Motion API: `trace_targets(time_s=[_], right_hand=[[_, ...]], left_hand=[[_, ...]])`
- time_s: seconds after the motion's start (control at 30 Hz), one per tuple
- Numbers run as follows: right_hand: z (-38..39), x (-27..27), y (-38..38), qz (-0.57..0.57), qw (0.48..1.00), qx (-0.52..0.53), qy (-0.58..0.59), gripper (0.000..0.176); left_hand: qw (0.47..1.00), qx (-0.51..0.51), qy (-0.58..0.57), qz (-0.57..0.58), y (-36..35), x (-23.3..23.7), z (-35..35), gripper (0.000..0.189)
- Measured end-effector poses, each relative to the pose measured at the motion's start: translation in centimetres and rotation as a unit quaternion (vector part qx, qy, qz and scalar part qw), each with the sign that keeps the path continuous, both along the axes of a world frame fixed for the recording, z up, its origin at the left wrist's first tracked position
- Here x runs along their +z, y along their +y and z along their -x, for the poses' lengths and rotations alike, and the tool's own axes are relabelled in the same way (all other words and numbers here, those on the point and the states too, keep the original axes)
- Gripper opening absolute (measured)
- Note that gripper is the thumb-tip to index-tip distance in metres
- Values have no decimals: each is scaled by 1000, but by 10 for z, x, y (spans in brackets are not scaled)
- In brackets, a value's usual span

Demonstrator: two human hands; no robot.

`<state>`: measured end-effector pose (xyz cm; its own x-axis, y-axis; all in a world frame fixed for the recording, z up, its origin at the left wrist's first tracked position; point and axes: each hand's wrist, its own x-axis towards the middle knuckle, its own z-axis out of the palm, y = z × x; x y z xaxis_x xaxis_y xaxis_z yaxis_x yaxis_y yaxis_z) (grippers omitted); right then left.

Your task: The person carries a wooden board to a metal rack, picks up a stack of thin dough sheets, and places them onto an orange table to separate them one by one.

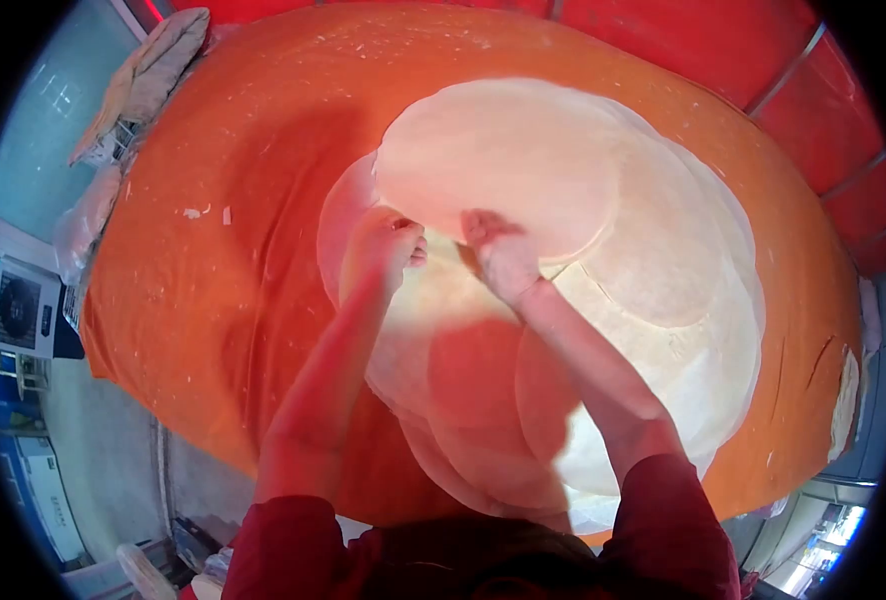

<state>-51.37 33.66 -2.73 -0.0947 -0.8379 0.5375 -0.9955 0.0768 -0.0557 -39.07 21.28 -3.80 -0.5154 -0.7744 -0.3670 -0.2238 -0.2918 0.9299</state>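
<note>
A thin, round, pale dough sheet [503,155] lies uppermost on a spread of overlapping dough sheets [663,380]. At its near left edge, my left hand [391,242] is closed with the fingers curled in. My right hand [503,255] is closed at the near edge of that sheet, a short gap to the right of the left one. Both hands appear to pinch the sheet's edge, though the fingertips are partly hidden. Shadows from my arms fall across the lower sheets.
An orange cloth [193,290] covers the large rounded table under the sheets, with small pale scraps [196,212] on it. Folded cloth sacking [158,75] hangs at the far left edge. A boxy appliance [28,305] stands left of the table. Red panels [673,45] border the far side.
</note>
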Motion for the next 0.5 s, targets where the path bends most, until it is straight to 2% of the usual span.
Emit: trace_targets(time_s=[0.07, 0.13, 0.23, 0.33, 0.43, 0.5], right_hand=[[-5, -2, 3, 20, 999, 7, 42, 36], [7, 1, 2, 0, 1000, 26, 9, 37], [11, -3, 3, -10, 999, 36, -13, 36], [-6, 3, 11, 20, 1000, 22, 4, 38], [0, -21, -1, 44, 999, -21, -5, 39], [13, -6, 0, -63, 981, -47, -179, 37]], left_hand=[[998, 33, 20, 52, -2, -10, 3, 6], [990, 103, 87, 29, -3, -17, 0, 6], [939, 85, 295, -157, -11, -25, -2, 8], [954, 18, 94, -282, -22, -16, 6, 16], [969, -70, 173, -160, -18, -8, 10, 22], [966, -63, 182, -174, -10, 11, 11, 24]])
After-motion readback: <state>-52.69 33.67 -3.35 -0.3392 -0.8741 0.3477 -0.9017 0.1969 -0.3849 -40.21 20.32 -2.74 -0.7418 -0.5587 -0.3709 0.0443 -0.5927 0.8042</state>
